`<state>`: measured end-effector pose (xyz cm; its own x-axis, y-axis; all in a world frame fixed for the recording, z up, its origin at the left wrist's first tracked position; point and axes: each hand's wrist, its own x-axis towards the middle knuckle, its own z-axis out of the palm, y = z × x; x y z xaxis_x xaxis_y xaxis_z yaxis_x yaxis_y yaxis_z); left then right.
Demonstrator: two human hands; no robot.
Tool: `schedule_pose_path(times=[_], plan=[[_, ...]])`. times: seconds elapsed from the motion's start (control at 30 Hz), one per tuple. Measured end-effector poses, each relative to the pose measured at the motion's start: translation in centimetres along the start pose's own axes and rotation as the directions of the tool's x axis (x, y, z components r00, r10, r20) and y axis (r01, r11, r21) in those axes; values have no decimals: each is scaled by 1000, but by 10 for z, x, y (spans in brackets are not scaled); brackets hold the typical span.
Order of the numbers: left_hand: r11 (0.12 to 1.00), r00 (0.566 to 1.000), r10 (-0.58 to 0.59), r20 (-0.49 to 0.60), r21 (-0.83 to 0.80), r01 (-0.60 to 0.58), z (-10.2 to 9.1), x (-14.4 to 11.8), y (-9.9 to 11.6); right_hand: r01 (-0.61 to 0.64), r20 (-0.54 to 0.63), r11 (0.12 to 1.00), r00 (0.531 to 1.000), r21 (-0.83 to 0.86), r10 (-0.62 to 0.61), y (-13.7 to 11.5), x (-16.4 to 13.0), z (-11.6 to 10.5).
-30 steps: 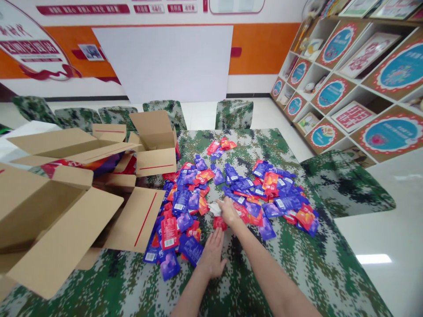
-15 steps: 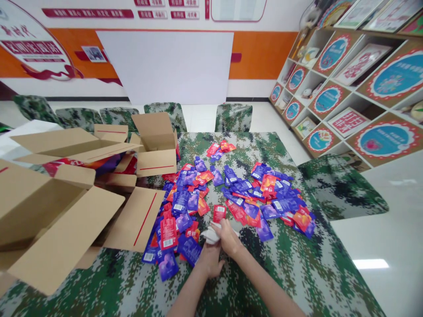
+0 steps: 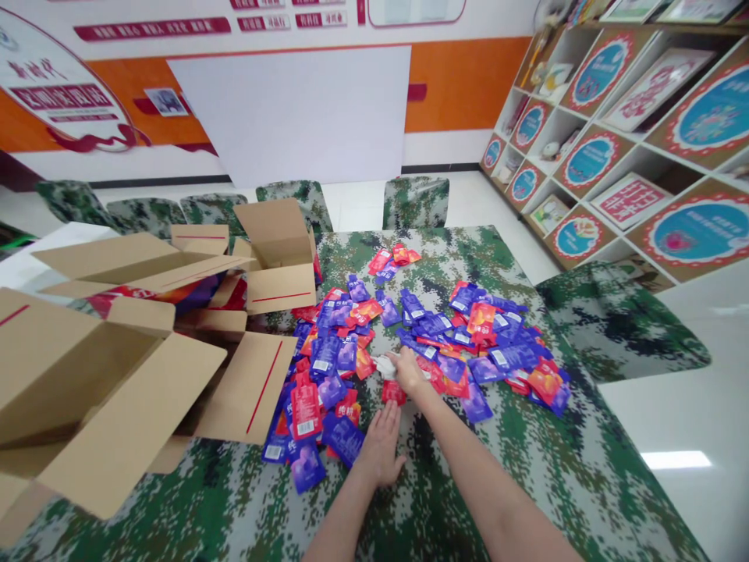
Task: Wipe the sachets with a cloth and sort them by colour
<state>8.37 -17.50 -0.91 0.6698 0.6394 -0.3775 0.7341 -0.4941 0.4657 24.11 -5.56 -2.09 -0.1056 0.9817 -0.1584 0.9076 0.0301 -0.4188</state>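
Right hand [image 3: 408, 371] closed around a crumpled white cloth [image 3: 385, 365], pressing it on a red pouch [image 3: 393, 392] that lies on the camouflage table [image 3: 527, 468] at the near edge of the pouch pile. Left hand [image 3: 381, 445] flat, fingers spread wide, palm down on the table just nearer the person than the red pouch; fingertips reach its lower edge, though contact is hard to judge from this angle.

One cloth: small, bunched, white. The red pouch is flat and mostly hidden by the right hand.

Pouches [image 3: 433, 336]: purple and red-orange, too many and too overlapped to count; they spread in loose heaps beyond and to both sides of the red pouch. A small separate cluster [image 3: 393, 261] lies farther off.

Cardboard boxes [image 3: 105, 375], open with flaps out: at least three, left of the red pouch. Four camouflage chairs [image 3: 414, 201] stand beyond the table.
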Motion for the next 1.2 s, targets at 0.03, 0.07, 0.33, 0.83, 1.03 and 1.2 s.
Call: schedule_pose_path(times=[0.03,0.07,0.33,0.83,1.03,1.2], plan=[[1000,1000,-4,8,8,4,1,0,0,-10,1,1000,1000,7,10,0,1,-1],[1000,1000,-10,16,17,9,0,0,0,-15,2,1000,1000,21,14,0,1,-2],[990,975,-135,-175,-70,124,-32,14,4,123,-244,967,968,223,-67,14,-70,-18],[908,876,-417,-242,-150,391,-39,70,2,37,-235,963,972,265,27,57,-132,14],[898,875,-439,-204,-148,415,-44,82,1,6,-235,960,970,280,62,60,-129,18],[840,832,-530,-160,-235,490,-45,92,2,-15,-212,966,975,259,71,56,-128,15]])
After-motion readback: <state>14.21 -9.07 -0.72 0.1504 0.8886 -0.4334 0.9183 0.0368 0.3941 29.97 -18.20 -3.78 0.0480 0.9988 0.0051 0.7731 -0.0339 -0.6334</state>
